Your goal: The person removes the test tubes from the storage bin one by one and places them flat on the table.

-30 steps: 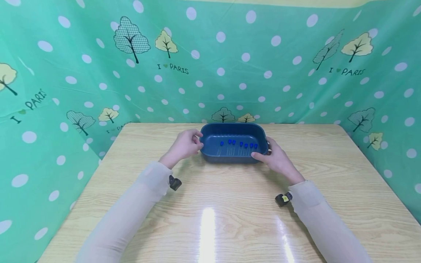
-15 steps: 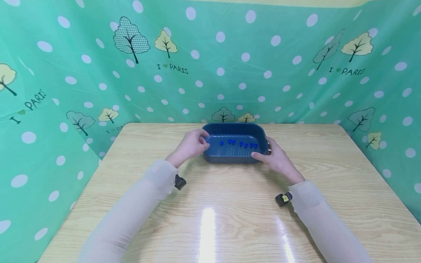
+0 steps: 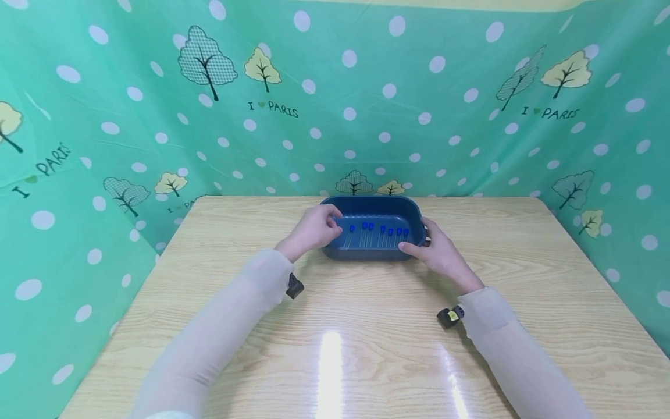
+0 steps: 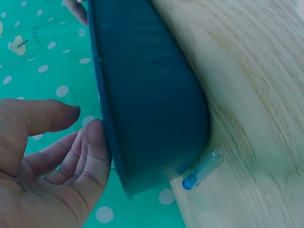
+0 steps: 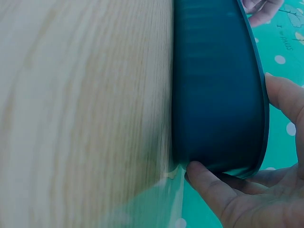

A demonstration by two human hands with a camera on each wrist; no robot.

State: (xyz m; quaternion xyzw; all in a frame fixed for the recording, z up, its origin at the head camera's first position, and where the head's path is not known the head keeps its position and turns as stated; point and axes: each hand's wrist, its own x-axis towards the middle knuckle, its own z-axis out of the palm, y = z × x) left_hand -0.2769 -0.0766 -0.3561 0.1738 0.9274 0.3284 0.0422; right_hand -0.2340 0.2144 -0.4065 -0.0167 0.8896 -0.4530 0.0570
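Note:
A dark blue oblong basin stands at the table's far edge. Inside it lie several clear tubes with blue caps. My right hand grips the basin's right end, its thumb over the front rim and fingers round the end wall, as the right wrist view confirms. Over the left end hovers my left hand, fingers loosely bent and nothing seen between them. In the left wrist view its fingertips are by the rim; touching or not, I cannot tell. One blue-capped tube lies outside, beside the basin's end.
The wooden table reaches toward me, with light reflections on it. A green dotted curtain hangs right behind the basin and along both sides. Each wrist carries a small black camera.
My left hand has moved right, from beside the basin's left end to over its rim. The right hand and the basin look still.

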